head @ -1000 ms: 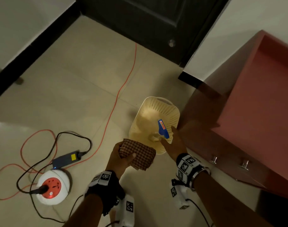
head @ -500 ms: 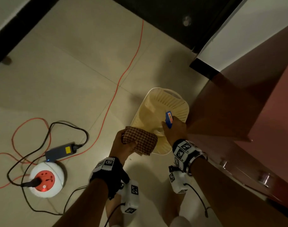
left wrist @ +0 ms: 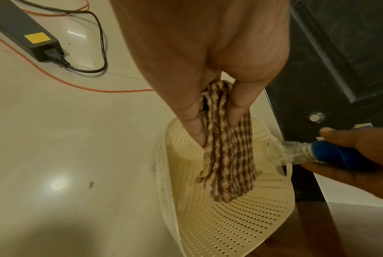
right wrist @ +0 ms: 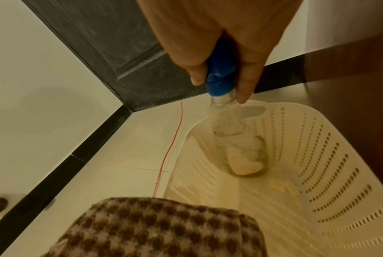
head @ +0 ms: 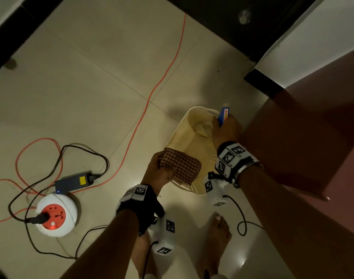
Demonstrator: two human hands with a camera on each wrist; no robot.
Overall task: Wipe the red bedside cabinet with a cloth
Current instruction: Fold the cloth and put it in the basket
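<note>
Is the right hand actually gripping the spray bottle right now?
Touching. The right wrist view shows the right hand with fingers and thumb wrapped round the blue head of the spray bottle, which hangs over the basket.

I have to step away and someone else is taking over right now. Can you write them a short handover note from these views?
Left hand: grips the folded checked cloth above the near rim of the cream basket.
Right hand: holds the spray bottle by its blue head, clear body hanging into the basket.
The basket stands on the floor beside the red bedside cabinet.
Done: cloth and bottle are in hand.
Left: the cloth is not yet on the cabinet, so all the wiping remains. Whether the cloth is damp cannot be told.
</note>
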